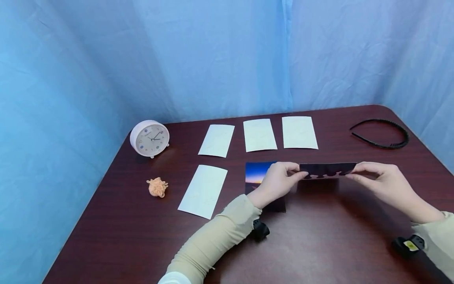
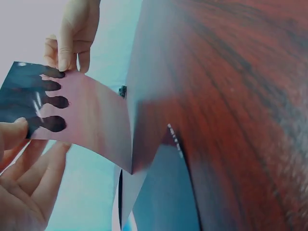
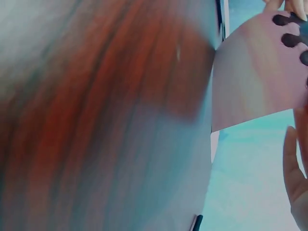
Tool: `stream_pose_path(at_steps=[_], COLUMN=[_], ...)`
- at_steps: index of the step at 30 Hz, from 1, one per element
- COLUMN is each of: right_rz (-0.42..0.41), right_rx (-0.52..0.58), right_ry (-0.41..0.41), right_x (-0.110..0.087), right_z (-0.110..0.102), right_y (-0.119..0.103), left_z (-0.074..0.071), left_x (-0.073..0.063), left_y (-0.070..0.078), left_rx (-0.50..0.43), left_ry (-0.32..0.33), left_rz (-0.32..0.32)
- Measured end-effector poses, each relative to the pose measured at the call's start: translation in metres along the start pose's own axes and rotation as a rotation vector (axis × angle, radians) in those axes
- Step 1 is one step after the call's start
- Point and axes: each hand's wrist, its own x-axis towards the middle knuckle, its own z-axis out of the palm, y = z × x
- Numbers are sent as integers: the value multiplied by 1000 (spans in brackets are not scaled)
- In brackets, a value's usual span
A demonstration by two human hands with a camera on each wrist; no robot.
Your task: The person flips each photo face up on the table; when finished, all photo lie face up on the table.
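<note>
A photo print (image 1: pixel 326 170) with dark silhouettes on a pink sky is held just over the table, gripped at both ends. My left hand (image 1: pixel 274 182) pinches its left end between thumb and fingers, and my right hand (image 1: pixel 388 184) pinches the right end. From the left wrist, the print (image 2: pixel 96 110) bows slightly and its pink part points toward the table. A second photo print (image 1: pixel 256 171), with a blue and orange sky, lies on the table, partly hidden under my left hand and wrist.
Several white cards lie about, among them one at back centre (image 1: pixel 260 135) and one at front left (image 1: pixel 203 192). A white alarm clock (image 1: pixel 152 139) stands at the back left, an orange yarn bundle (image 1: pixel 157 187) before it. At the back right lies a black headband (image 1: pixel 391 147).
</note>
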Motion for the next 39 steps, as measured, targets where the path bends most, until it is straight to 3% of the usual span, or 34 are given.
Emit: stream_pose_path(at_steps=[5, 11, 15, 18, 23, 26, 31, 34, 39], right_rz=[57, 188, 218, 230, 163, 128, 115, 124, 150], right_rx=[2, 33, 121, 281, 742, 984, 1241, 1343, 1418], right_ry=[110, 178, 194, 213, 298, 322, 350, 352, 336], right_x=[4, 11, 16, 19, 25, 30, 36, 38, 40], right_z=[1, 5, 12, 20, 38, 45, 52, 56, 66], right_y=[-7, -14, -8, 13, 49, 39, -15, -40, -52], left_z=[-3, -3, -4, -4, -5, -5, -4, -4, -5], left_x=[1, 0, 0, 0, 1, 0, 1, 1, 2], left_y=[-2, -6, -7, -8, -11, -12, -13, -12, -12], left_rx=[-132, -218, -260, -302, -385, -437, -490, -515, -556], left_ry=[118, 177, 208, 239, 272, 286, 340, 374, 418], left_rz=[-7, -24, -41, -59, -103, -125, -103, -87, -66])
